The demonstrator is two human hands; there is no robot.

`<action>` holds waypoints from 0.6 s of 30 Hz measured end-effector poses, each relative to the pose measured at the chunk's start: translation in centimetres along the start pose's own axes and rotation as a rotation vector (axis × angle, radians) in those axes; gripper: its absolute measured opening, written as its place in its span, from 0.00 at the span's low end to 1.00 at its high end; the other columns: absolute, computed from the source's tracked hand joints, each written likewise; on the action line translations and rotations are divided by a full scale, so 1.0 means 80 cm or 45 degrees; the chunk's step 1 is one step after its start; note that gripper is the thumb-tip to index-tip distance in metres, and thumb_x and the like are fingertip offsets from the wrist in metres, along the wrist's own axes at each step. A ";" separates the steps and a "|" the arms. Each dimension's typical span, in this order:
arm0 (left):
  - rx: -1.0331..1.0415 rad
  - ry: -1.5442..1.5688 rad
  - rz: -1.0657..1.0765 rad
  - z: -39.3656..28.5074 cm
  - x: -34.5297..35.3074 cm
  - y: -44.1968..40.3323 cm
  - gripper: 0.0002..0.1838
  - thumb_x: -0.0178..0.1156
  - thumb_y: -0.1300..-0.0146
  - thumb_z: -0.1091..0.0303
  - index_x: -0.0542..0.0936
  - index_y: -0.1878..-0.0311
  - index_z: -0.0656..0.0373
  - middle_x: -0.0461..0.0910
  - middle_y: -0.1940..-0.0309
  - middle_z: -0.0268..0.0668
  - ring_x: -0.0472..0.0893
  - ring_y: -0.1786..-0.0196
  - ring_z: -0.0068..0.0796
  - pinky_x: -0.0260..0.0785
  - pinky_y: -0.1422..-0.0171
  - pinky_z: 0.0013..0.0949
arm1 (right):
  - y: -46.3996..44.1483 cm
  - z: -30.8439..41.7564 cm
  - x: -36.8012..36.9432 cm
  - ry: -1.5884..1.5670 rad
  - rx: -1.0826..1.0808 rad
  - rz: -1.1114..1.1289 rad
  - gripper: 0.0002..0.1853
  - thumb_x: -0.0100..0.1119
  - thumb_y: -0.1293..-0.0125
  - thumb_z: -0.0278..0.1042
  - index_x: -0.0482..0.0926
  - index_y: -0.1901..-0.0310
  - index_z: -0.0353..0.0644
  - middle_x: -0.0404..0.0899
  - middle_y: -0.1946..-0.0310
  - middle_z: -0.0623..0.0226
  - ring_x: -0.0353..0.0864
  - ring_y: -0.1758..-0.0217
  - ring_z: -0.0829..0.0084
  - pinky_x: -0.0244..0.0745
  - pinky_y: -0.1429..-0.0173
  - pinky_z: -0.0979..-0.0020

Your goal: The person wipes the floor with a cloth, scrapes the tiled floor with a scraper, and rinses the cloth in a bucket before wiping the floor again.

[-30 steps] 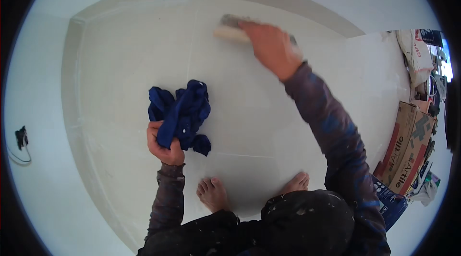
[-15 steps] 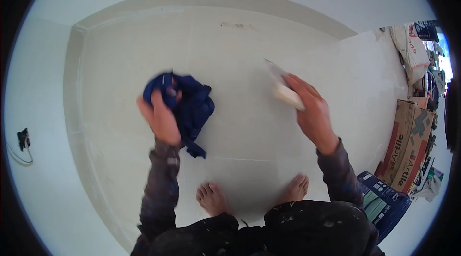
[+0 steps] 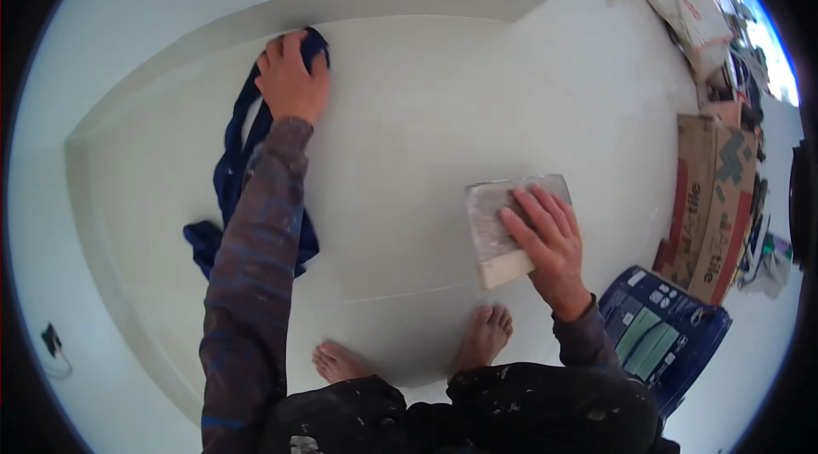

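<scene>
My left hand (image 3: 292,83) is stretched forward near the far edge of the floor, its fingers pressed on a bunched part of a dark blue cloth (image 3: 228,177). The rest of the cloth trails back beneath my left forearm, which hides some of it. On the right, my right hand (image 3: 552,245) grips a wide-bladed scraper (image 3: 494,220) with a cream-coloured handle part. Its grey, smeared blade lies flat under my fingers, in front of my right foot.
Pale floor tiles (image 3: 409,130) meet a grey skirting (image 3: 409,0) along the wall. To the right are cardboard boxes (image 3: 692,207), a blue bucket (image 3: 652,330) and a white sack (image 3: 686,7). A black fitting with a cable (image 3: 53,341) is at the left.
My left hand has moved forward to the skirting, drawing the cloth out long. My right hand has come back from the far floor with the scraper. The view has shifted to the right.
</scene>
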State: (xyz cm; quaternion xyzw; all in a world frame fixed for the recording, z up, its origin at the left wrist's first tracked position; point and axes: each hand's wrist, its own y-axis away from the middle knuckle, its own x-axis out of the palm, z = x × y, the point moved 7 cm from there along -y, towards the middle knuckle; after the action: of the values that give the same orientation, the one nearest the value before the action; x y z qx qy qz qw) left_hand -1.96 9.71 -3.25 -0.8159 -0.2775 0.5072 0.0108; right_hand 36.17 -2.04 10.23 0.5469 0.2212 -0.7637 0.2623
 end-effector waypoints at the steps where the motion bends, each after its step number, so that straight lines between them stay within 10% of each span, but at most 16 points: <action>1: 0.031 0.030 0.027 -0.030 0.007 0.016 0.23 0.68 0.36 0.59 0.79 0.38 0.47 0.76 0.39 0.38 0.72 0.34 0.50 0.64 0.34 0.60 | 0.002 0.001 0.001 0.069 -0.042 0.020 0.28 0.62 0.38 0.29 0.84 0.34 0.54 0.79 0.30 0.60 0.78 0.27 0.52 0.70 0.25 0.47; 8: 0.502 0.217 0.575 -0.212 0.023 0.174 0.26 0.70 0.46 0.62 0.80 0.41 0.48 0.76 0.46 0.36 0.74 0.40 0.45 0.65 0.42 0.52 | 0.013 -0.001 -0.018 0.069 -0.063 -0.044 0.27 0.63 0.35 0.29 0.83 0.33 0.54 0.79 0.30 0.62 0.79 0.28 0.53 0.72 0.25 0.50; 13: 0.679 0.299 0.935 -0.217 -0.033 0.286 0.28 0.72 0.46 0.65 0.81 0.38 0.50 0.76 0.38 0.38 0.74 0.35 0.43 0.67 0.38 0.49 | 0.033 -0.020 -0.032 -0.766 0.390 -0.266 0.29 0.64 0.37 0.15 0.79 0.33 0.38 0.81 0.33 0.52 0.86 0.37 0.54 0.80 0.32 0.63; 18: 0.636 0.683 0.894 -0.152 -0.144 0.344 0.21 0.72 0.44 0.71 0.84 0.45 0.54 0.81 0.40 0.40 0.78 0.37 0.46 0.69 0.34 0.50 | -0.041 0.019 -0.016 -1.101 0.603 -0.171 0.27 0.70 0.34 0.29 0.72 0.35 0.34 0.82 0.48 0.58 0.82 0.47 0.67 0.78 0.40 0.63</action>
State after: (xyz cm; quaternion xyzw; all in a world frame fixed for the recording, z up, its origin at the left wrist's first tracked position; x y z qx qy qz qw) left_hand 16.51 -15.65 3.88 -0.9340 0.1559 0.3036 0.1054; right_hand 33.29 -0.25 12.10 0.2092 -0.0529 -0.9650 0.1489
